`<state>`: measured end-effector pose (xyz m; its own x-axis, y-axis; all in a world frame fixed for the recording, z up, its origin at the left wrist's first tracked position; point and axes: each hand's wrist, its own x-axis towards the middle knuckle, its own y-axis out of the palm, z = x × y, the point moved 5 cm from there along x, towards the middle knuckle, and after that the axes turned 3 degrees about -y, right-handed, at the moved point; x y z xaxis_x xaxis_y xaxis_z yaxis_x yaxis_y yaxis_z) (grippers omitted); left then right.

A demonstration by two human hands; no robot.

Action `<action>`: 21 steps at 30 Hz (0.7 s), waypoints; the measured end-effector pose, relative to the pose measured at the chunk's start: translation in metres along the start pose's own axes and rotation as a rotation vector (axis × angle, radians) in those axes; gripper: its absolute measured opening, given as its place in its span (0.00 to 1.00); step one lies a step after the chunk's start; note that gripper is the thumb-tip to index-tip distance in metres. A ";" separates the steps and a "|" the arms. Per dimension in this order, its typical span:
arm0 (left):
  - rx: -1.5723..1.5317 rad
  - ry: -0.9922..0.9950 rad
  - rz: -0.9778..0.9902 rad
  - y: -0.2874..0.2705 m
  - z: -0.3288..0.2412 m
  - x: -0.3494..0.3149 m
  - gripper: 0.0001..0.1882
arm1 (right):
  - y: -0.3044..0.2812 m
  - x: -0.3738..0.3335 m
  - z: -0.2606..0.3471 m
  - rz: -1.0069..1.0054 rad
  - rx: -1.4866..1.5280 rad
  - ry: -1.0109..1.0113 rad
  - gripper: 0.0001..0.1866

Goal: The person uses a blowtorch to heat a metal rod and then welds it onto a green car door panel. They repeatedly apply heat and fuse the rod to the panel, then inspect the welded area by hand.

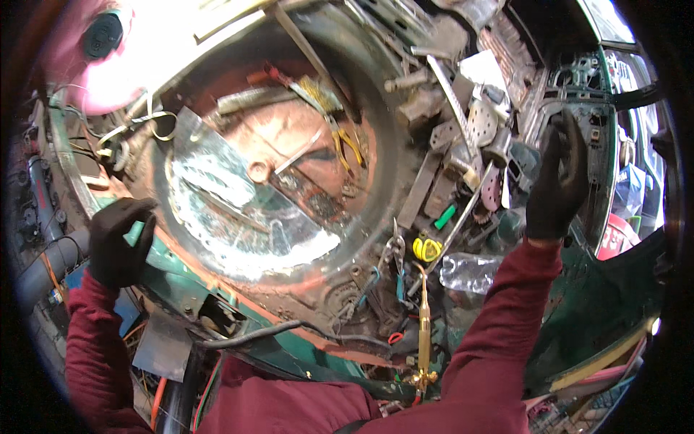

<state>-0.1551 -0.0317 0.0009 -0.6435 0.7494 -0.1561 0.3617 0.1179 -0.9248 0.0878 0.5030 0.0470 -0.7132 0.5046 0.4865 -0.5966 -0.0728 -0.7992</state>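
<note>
A bright ground metal patch (231, 210) is seen laid in the rusty round well (361, 145) of a car body, seemingly not yet welded all round. The brass torch (423, 329) lies unused at the near edge. The left hand (119, 242), gloved, is closed around the green body edge (173, 271). The right hand (558, 181) is raised, fingers loosely spread, holding nothing.

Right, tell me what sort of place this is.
Probably a car body repair workshop. A rusty round well in green car bodywork holds yellow-handled pliers, a brass gas torch lies beside it, and scrap metal parts are piled alongside. Both gloved hands, left and right, are at the bodywork.
</note>
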 end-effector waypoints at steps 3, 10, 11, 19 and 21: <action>-0.086 0.004 0.028 0.005 -0.005 0.010 0.10 | -0.016 -0.009 0.001 -0.053 0.049 0.017 0.19; -0.107 0.103 -0.068 -0.005 -0.005 0.010 0.11 | 0.046 -0.055 0.020 0.159 0.095 0.037 0.17; -0.068 0.082 -0.065 -0.007 -0.007 0.008 0.10 | 0.062 -0.062 0.036 0.234 0.170 0.071 0.17; -0.079 0.079 -0.084 -0.013 -0.005 -0.002 0.10 | 0.209 -0.150 0.139 0.700 0.523 -0.022 0.19; -0.140 0.062 -0.045 -0.002 0.000 0.001 0.10 | 0.226 -0.173 0.157 0.780 0.524 -0.096 0.19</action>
<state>-0.1566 -0.0313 0.0023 -0.6198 0.7796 -0.0898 0.4269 0.2388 -0.8722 0.0190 0.2645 -0.1624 -0.9942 0.0791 -0.0732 -0.0109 -0.7493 -0.6621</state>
